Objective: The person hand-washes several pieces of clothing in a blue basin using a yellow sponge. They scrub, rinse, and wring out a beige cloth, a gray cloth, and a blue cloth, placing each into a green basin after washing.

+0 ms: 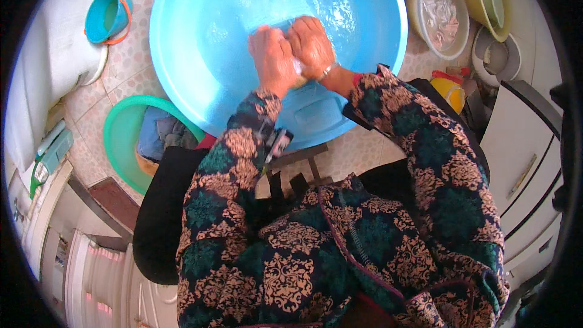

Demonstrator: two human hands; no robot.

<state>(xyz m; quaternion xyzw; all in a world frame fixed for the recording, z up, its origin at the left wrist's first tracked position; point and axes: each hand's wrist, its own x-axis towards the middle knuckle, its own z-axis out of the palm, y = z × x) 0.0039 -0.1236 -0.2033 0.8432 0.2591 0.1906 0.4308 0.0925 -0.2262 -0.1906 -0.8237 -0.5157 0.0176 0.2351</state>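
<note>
Both of my hands are together over a large light-blue plastic basin (158, 54) with water in it. My left hand (273, 57) is curled in a fist, with its knuckles towards the basin's middle. Beside it, nearly touching, my right hand (311, 48) is also curled and wears a bracelet (329, 70) at the wrist. A wet, pale cloth (298, 67) shows between and below the two hands, gripped by both; most of it is hidden under them. The built-in washboard area (319, 111) of the basin lies near my wrists.
At lower left a green basin (111, 123) holds folded clothes (157, 132). A small teal bucket (107, 16) with an orange handle stands at upper left. Several tubs, one pale tub (416, 13) among them, stand at upper right, near a white cabinet (519, 146).
</note>
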